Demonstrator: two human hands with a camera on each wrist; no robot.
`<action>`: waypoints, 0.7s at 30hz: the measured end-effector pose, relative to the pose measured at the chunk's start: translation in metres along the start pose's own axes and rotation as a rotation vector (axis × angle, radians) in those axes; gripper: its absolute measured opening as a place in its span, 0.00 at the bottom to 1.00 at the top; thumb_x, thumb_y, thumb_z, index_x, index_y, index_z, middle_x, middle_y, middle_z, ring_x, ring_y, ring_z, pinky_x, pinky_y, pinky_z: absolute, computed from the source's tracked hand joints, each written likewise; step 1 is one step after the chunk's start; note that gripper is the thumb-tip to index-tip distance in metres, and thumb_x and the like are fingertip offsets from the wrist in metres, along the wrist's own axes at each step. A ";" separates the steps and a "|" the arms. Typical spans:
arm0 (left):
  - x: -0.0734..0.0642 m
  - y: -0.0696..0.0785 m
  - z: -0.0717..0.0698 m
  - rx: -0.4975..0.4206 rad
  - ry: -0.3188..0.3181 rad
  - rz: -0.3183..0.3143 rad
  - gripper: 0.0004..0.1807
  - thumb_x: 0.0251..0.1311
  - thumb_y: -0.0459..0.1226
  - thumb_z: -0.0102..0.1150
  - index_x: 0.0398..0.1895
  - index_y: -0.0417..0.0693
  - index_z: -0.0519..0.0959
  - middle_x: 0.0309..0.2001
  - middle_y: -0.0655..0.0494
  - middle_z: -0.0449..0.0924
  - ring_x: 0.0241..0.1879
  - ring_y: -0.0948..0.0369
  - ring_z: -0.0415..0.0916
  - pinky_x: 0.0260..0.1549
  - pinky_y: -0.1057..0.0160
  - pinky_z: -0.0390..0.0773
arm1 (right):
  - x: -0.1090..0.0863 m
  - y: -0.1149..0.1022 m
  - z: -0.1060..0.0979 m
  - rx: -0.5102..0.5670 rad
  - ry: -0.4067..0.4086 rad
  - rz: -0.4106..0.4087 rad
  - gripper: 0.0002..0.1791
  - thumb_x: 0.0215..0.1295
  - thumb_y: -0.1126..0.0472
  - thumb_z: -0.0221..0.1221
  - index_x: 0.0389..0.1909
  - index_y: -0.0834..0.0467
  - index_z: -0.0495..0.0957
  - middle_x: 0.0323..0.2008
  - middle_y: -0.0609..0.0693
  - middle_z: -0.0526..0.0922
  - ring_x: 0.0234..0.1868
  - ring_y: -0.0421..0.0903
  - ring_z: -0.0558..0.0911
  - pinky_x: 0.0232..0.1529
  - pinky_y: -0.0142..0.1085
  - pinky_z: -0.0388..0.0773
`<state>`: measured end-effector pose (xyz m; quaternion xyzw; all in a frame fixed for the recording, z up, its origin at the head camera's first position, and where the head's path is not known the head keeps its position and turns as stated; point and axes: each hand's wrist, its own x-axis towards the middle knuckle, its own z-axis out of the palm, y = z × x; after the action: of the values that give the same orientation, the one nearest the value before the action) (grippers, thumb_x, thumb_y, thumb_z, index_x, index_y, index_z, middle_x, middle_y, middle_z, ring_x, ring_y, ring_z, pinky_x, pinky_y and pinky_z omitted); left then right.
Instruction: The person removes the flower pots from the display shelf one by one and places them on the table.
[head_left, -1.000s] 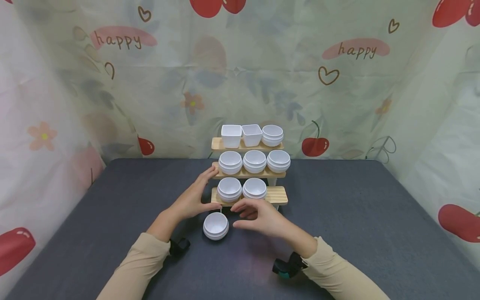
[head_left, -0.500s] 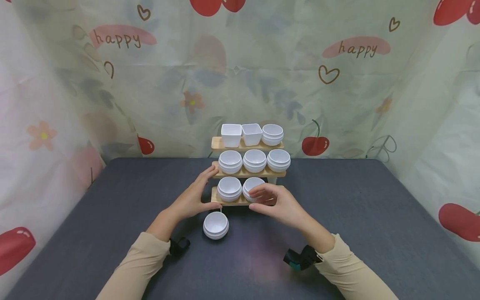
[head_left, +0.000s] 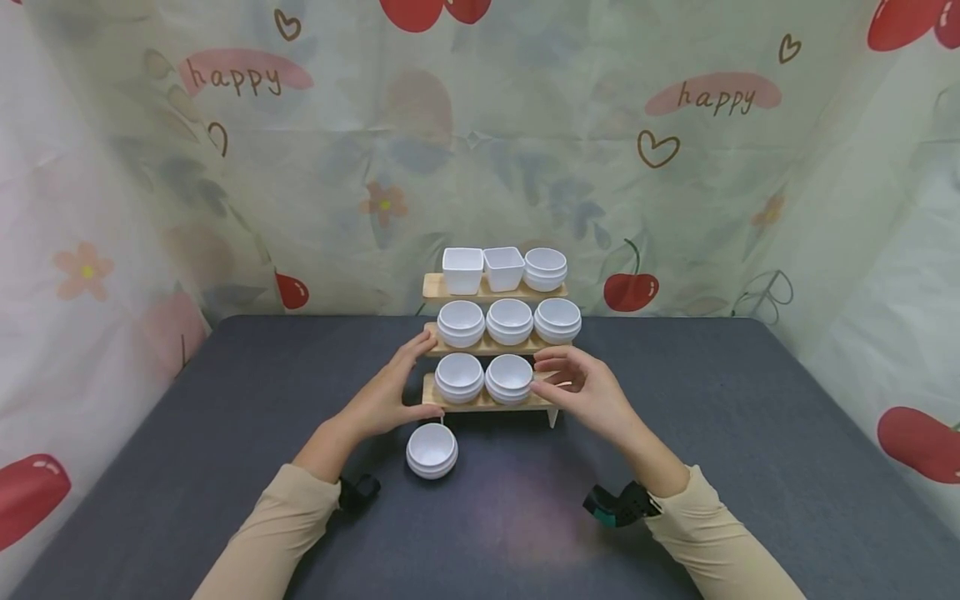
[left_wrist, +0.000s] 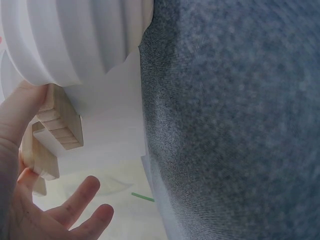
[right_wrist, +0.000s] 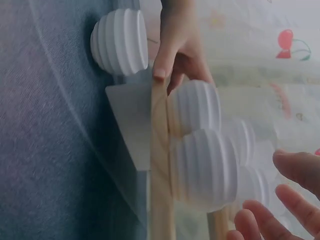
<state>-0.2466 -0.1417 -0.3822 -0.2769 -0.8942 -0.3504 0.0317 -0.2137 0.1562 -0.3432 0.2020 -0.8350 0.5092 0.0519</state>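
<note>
A three-tier stand with wooden shelves (head_left: pixel 480 407) and white side supports (right_wrist: pixel 132 120) bears rows of small white cups. My left hand (head_left: pixel 386 396) holds its left end, thumb at the bottom shelf and fingertips at the middle one. In the left wrist view the ring and little fingers stretch free. Two round ribbed cups (head_left: pixel 510 379) stand on the bottom shelf. My right hand (head_left: pixel 588 390) hovers at that shelf's right end, fingers loosely bent, nothing in it. On the table below my left thumb sits another round ribbed cup (head_left: pixel 432 450), upright.
The middle shelf carries three round cups (head_left: pixel 510 322). On the top shelf stand two square cups (head_left: pixel 462 272) and a round cup (head_left: pixel 545 269). Dark grey cloth covers the table (head_left: pixel 712 433). A printed curtain (head_left: pixel 525 108) hangs behind and at both sides.
My right hand has moved right and a little away from me, from near the loose cup past the right cup of the bottom shelf. My left hand and the cups stay put.
</note>
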 end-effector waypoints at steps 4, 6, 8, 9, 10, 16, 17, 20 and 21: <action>0.000 0.000 0.000 -0.001 0.002 0.006 0.54 0.45 0.42 0.72 0.72 0.48 0.49 0.75 0.49 0.42 0.73 0.50 0.46 0.68 0.49 0.61 | 0.001 0.006 0.000 -0.019 0.010 0.017 0.22 0.56 0.62 0.64 0.52 0.62 0.74 0.48 0.63 0.81 0.41 0.51 0.82 0.39 0.34 0.80; 0.000 -0.001 0.000 0.001 0.003 0.005 0.54 0.45 0.42 0.72 0.72 0.48 0.49 0.75 0.49 0.42 0.73 0.50 0.46 0.68 0.50 0.61 | 0.001 0.009 0.000 -0.022 0.012 0.022 0.22 0.56 0.62 0.64 0.52 0.62 0.74 0.49 0.63 0.81 0.41 0.51 0.82 0.39 0.33 0.80; 0.000 -0.001 0.001 0.003 0.003 0.005 0.54 0.45 0.42 0.72 0.72 0.48 0.49 0.75 0.49 0.42 0.73 0.50 0.46 0.68 0.49 0.61 | 0.001 0.012 0.002 -0.018 0.012 0.025 0.23 0.56 0.63 0.65 0.53 0.62 0.74 0.49 0.64 0.80 0.40 0.52 0.82 0.39 0.32 0.80; 0.000 -0.001 0.001 0.004 0.003 0.004 0.54 0.45 0.42 0.72 0.72 0.48 0.49 0.75 0.49 0.42 0.73 0.50 0.46 0.68 0.49 0.61 | 0.001 0.013 0.002 -0.016 0.009 0.023 0.23 0.56 0.63 0.64 0.53 0.63 0.73 0.49 0.64 0.80 0.40 0.52 0.82 0.39 0.32 0.80; 0.000 -0.001 0.001 0.003 0.004 0.004 0.54 0.45 0.42 0.72 0.72 0.48 0.49 0.75 0.49 0.42 0.73 0.50 0.46 0.68 0.49 0.61 | 0.001 0.014 0.003 -0.013 0.007 0.025 0.23 0.56 0.63 0.64 0.54 0.63 0.73 0.50 0.65 0.80 0.40 0.52 0.82 0.39 0.31 0.81; 0.000 -0.001 0.001 -0.004 0.003 0.003 0.54 0.45 0.42 0.72 0.72 0.49 0.48 0.75 0.49 0.42 0.73 0.50 0.46 0.68 0.49 0.61 | 0.001 0.019 0.008 -0.005 -0.013 0.035 0.25 0.56 0.64 0.64 0.56 0.61 0.73 0.49 0.66 0.80 0.42 0.55 0.84 0.38 0.30 0.82; 0.000 -0.001 0.001 -0.004 0.002 0.003 0.54 0.45 0.43 0.72 0.72 0.49 0.48 0.75 0.49 0.42 0.73 0.50 0.46 0.68 0.49 0.61 | 0.001 0.019 0.008 -0.005 -0.015 0.035 0.25 0.56 0.63 0.64 0.56 0.60 0.73 0.49 0.66 0.80 0.43 0.55 0.84 0.38 0.30 0.82; 0.000 -0.002 0.002 -0.002 0.003 0.004 0.54 0.45 0.43 0.72 0.72 0.49 0.48 0.75 0.50 0.42 0.73 0.50 0.47 0.68 0.49 0.61 | 0.001 0.019 0.009 0.001 -0.022 0.037 0.25 0.56 0.63 0.65 0.56 0.60 0.73 0.49 0.66 0.80 0.43 0.56 0.84 0.37 0.28 0.81; 0.000 -0.002 0.002 -0.001 0.004 0.004 0.54 0.45 0.43 0.72 0.72 0.49 0.48 0.75 0.50 0.42 0.73 0.51 0.47 0.68 0.50 0.61 | 0.001 0.019 0.010 0.002 -0.024 0.035 0.25 0.56 0.64 0.65 0.56 0.60 0.73 0.49 0.66 0.80 0.43 0.56 0.84 0.37 0.28 0.81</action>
<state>-0.2479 -0.1419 -0.3848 -0.2782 -0.8934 -0.3510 0.0339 -0.2205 0.1549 -0.3631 0.1937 -0.8384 0.5085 0.0326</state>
